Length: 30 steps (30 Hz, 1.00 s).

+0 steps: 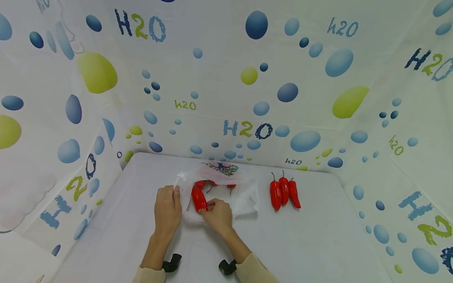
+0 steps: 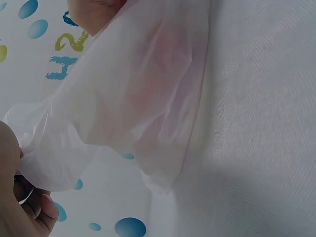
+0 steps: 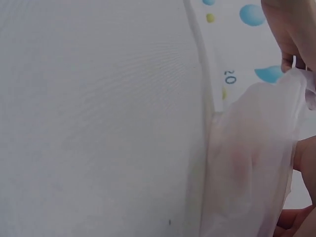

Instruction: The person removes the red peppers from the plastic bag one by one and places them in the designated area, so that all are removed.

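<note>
A white translucent plastic bag (image 1: pixel 247 196) with a printed tree stands on the table, its mouth towards me. My left hand (image 1: pixel 168 210) grips the left edge of that mouth; the left wrist view shows the bag film (image 2: pixel 118 98) stretched from its fingers (image 2: pixel 47 210). With thumb and fingers my right hand (image 1: pixel 218 215) pinches the lower end of a red chili pepper (image 1: pixel 198 197) at the opening. Deeper inside, more red peppers (image 1: pixel 201 184) show in part with their dark stems. In the right wrist view the bag wall (image 3: pixel 247 158) hides most of what it contains.
Three red chili peppers (image 1: pixel 284 192) lie side by side to the right of the bag, stems pointing away. The white table (image 1: pixel 318 236) is bounded by a white backdrop (image 1: pixel 219 78) with blue and green dots. Black wrist mounts (image 1: pixel 172 263) sit at both wrists.
</note>
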### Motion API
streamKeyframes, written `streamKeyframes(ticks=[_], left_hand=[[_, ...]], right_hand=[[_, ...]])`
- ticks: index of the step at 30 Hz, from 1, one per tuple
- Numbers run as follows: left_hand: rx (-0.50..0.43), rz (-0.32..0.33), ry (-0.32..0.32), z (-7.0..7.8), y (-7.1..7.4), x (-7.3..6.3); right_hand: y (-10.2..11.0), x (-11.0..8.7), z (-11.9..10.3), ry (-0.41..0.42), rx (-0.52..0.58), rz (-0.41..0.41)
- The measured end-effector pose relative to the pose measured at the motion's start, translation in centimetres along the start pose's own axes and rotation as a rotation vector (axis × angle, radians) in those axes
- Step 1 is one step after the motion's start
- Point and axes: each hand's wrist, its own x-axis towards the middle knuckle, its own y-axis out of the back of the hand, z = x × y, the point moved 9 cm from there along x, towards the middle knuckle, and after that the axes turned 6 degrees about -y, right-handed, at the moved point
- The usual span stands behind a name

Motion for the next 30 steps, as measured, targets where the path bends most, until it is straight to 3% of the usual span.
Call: streamKeyframes(ticks=[5, 23, 30], left_hand=[[-0.002, 0.019, -0.017, 0.0, 0.1, 0.1], [-0.007, 0.032, -0.017, 0.2, 0.1, 0.1], [-0.005, 0.037, -0.019, 0.5, 0.4, 0.1]], right_hand=[[0.3, 0.0, 0.2, -0.026, 0.068, -0.011], [2.9, -0.8, -0.3, -0.043, 0.159, 0.017], [3.5, -0.5, 0.5, -0.068, 0.175, 0.026]])
